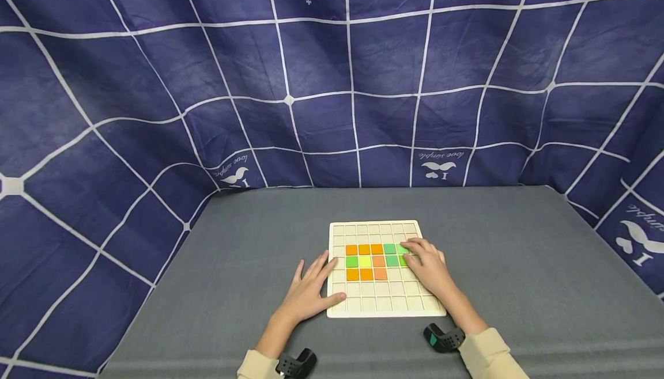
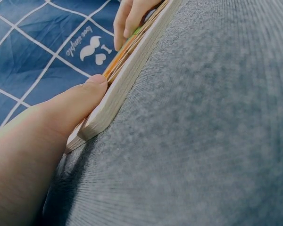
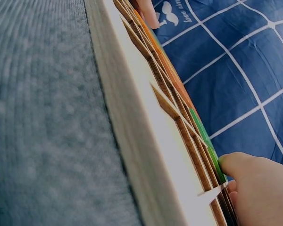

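A cream square board (image 1: 363, 306) with a grid of cells lies on the grey surface. Flat square tiles fill several cells: orange (image 1: 364, 249), yellow (image 1: 365, 261), coral (image 1: 380, 274) and green (image 1: 389, 249). My left hand (image 1: 307, 294) rests at the board's left side with fingers spread, its thumb over the near left cells. At the board's right side, my right hand (image 1: 429, 268) touches the rightmost green tiles (image 1: 402, 248) with thumb and fingertips, partly covering them. In the right wrist view its thumb (image 3: 233, 165) meets the edge of a green tile (image 3: 205, 134).
Grey cloth (image 1: 233, 246) covers the table around the board. A dark blue curtain (image 1: 384, 120) with white lines hangs behind and along both sides. Black bands (image 1: 297, 363) are on both wrists, below cream sleeves (image 1: 487, 356).
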`<state>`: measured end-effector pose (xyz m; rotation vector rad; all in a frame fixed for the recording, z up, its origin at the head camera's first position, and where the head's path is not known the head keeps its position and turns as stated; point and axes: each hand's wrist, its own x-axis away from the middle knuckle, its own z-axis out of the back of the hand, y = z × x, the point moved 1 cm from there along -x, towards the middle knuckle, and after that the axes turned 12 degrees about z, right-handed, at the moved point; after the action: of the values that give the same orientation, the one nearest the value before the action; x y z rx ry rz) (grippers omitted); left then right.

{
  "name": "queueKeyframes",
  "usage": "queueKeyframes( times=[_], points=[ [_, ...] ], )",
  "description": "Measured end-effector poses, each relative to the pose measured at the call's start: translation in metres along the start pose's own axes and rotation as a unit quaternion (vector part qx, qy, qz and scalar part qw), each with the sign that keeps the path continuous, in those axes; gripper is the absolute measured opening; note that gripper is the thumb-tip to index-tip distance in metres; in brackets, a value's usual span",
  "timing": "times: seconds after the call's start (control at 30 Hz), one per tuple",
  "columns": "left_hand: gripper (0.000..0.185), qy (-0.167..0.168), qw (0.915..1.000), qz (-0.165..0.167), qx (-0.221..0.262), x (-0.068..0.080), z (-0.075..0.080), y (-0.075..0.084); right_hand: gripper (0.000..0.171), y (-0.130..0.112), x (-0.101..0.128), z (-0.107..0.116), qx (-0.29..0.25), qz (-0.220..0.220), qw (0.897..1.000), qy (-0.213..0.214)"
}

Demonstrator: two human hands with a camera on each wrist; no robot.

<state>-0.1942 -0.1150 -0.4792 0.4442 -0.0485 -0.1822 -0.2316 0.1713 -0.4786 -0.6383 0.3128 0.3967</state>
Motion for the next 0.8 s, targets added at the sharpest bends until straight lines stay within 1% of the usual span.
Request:
queueKeyframes(
  times=[0.2,0.33,0.6,0.7,0.8],
  points=[
    [0.08,0.003,1.0,-0.004,-0.001,-0.0028,0.0003,-0.0016,0.029,-0.0023,-0.003,0.0024,0.009,0.003,1.0,0.007],
    [0.079,0.004,1.0,-0.007,0.004,-0.0031,-0.0004,-0.0026,0.028,-0.0024,-0.0034,0.0022,0.009,-0.001,1.0,0.003],
    [0.079,-0.001,1.0,0.003,0.007,-0.0014,-0.0009,-0.0008,0.024,0.0004,-0.0028,0.0005,0.003,-0.011,1.0,-0.001],
    [0.079,-0.004,1.0,0.002,0.002,-0.0016,-0.0006,-0.0004,0.026,0.0009,-0.0031,0.0008,0.002,-0.01,1.0,0.004],
    [0.079,-0.008,1.0,0.003,0.0,-0.0017,-0.0005,0.0001,0.031,0.0013,-0.0039,0.0005,0.007,-0.012,1.0,0.007]
  ],
)
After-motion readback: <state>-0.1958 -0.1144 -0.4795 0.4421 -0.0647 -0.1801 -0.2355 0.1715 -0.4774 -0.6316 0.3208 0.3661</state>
